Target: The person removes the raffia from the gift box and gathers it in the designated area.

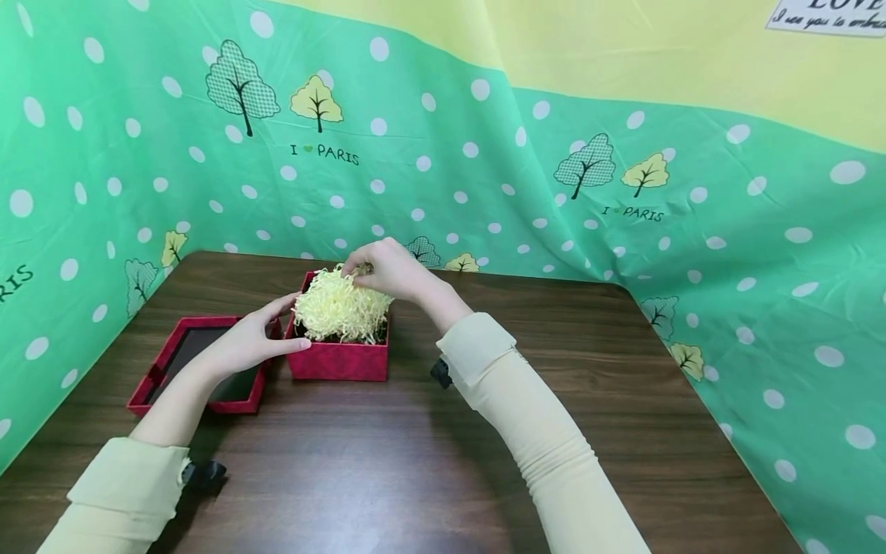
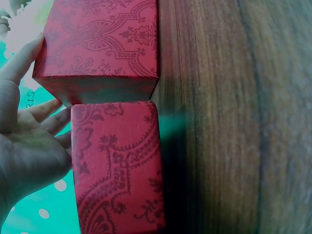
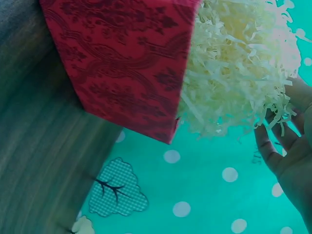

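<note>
A red patterned box [image 1: 339, 362] stands uncovered on the table, heaped above its rim with pale yellow shredded paper [image 1: 339, 308]. My right hand [image 1: 394, 269] is at the top right of the heap, thumb and fingers curled into the strands; the right wrist view shows shreds [image 3: 234, 73] bulging out beside the box wall. On the box's left side rests my left hand [image 1: 245, 342], its thumb stretched to the front corner and its fingers toward the back. In the left wrist view the thumb touches the patterned wall of the box [image 2: 102, 39].
Left of the box lies a shallow red lid [image 1: 235, 406] with a dark inside, partly covered by the left forearm. The brown wooden table [image 1: 554, 369] extends to the right. Behind it hangs a green dotted cloth [image 1: 443, 177] with printed trees.
</note>
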Motion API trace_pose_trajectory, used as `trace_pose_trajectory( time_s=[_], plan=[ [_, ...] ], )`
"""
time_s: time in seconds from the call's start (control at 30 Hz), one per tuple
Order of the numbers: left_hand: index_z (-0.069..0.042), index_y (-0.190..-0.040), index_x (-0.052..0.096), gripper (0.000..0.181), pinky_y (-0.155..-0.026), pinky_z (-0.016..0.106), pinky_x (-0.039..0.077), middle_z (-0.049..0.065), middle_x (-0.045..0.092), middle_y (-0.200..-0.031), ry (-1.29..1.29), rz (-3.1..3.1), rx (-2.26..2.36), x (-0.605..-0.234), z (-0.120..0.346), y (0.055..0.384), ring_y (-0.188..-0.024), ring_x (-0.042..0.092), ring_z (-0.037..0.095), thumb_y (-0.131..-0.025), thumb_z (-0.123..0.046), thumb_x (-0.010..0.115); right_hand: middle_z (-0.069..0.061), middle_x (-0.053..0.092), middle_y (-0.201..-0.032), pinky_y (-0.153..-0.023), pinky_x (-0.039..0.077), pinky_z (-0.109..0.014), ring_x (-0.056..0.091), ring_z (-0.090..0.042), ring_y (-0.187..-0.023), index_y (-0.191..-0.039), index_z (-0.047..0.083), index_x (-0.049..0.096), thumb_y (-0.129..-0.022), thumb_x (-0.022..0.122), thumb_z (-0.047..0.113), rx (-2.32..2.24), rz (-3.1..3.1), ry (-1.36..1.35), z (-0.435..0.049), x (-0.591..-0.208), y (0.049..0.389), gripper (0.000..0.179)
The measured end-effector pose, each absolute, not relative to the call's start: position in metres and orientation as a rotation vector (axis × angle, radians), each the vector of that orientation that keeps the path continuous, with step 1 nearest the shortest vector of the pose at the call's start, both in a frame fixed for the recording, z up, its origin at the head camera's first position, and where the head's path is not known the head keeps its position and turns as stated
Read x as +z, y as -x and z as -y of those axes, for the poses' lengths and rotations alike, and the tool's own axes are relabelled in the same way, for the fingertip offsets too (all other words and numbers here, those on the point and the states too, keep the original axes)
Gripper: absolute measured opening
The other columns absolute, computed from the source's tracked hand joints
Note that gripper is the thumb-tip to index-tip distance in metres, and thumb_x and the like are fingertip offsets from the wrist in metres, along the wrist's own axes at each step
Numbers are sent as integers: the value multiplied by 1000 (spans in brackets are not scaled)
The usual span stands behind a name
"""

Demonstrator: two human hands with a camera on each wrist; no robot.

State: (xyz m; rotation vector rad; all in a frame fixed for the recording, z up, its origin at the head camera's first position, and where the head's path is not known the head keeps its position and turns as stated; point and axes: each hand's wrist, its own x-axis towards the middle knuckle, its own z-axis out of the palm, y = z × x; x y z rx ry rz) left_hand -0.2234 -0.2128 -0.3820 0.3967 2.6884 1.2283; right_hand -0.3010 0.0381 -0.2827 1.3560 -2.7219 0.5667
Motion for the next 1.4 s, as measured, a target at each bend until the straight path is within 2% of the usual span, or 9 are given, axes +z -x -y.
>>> trace_pose_trajectory(
  time_s=[0.13, 0.23, 0.3, 0.37, 0.47, 0.5, 0.93, 1.17, 1.4],
  plan=[
    [-18, -151, 19, 90, -100, 62, 34, 18, 27, -151, -383, -2688, 1232, -383, 213, 224, -137, 26, 41, -82, -48, 69, 3, 72, -99, -81, 48, -18, 64, -6, -90, -99, 14, 73, -87, 66, 8, 576, 2710, -1356, -40, -272, 296, 16],
    [-16, -151, 19, 90, -101, 62, 33, 19, 28, -151, -393, -2691, 1235, -384, 213, 224, -136, 27, 42, -83, -47, 69, 3, 72, -100, -99, 41, -22, 64, -6, -86, -99, 13, 73, -86, 66, 7, 580, 2697, -1360, -42, -263, 293, 16],
    [-14, -151, 19, 91, -102, 62, 32, 19, 29, -150, -401, -2691, 1235, -383, 213, 223, -136, 27, 42, -83, -47, 68, 2, 72, -100, -100, 41, -22, 64, -6, -86, -99, 12, 74, -87, 66, 8, 577, 2687, -1365, -44, -258, 291, 16],
    [-13, -151, 19, 91, -102, 62, 32, 20, 29, -150, -405, -2690, 1235, -382, 213, 223, -136, 27, 42, -82, -48, 68, 1, 72, -99, -99, 41, -22, 64, -8, -89, -99, 12, 74, -87, 66, 8, 586, 2678, -1365, -46, -253, 291, 14],
    [-13, -151, 19, 93, -101, 62, 33, 20, 28, -150, -399, -2683, 1229, -382, 212, 224, -136, 27, 42, -82, -50, 68, 1, 72, -99, -82, 48, -19, 64, -9, -93, -98, 11, 74, -87, 67, 9, 598, 2662, -1361, -51, -247, 290, 14],
    [-14, -151, 19, 93, -101, 62, 33, 20, 28, -150, -395, -2681, 1230, -382, 212, 225, -136, 27, 42, -82, -50, 68, 0, 72, -99, -81, 48, -19, 64, -9, -92, -98, 11, 74, -87, 67, 9, 604, 2658, -1360, -53, -244, 289, 13],
    [-18, -151, 20, 89, -101, 62, 32, 16, 26, -152, -421, -2696, 1227, -383, 213, 225, -136, 27, 41, -83, -48, 68, 0, 72, -98, -80, 48, -20, 63, -8, -90, -97, 10, 74, -85, 67, 5, 647, 2610, -1349, -75, -215, 278, 15],
    [-20, -152, 19, 90, -101, 63, 32, 15, 25, -153, -415, -2693, 1229, -384, 213, 225, -137, 26, 41, -82, -49, 68, 0, 72, -96, -80, 49, -25, 62, -8, -87, -97, 10, 73, -84, 66, 4, 694, 2614, -1309, -90, -202, 272, 15],
    [-19, -152, 19, 90, -100, 63, 33, 15, 25, -153, -404, -2698, 1217, -384, 213, 224, -136, 26, 42, -82, -49, 68, 1, 72, -95, -76, 48, -22, 62, -7, -84, -95, 11, 74, -84, 66, 4, 668, 2587, -1276, -107, -194, 267, 15]
  ],
)
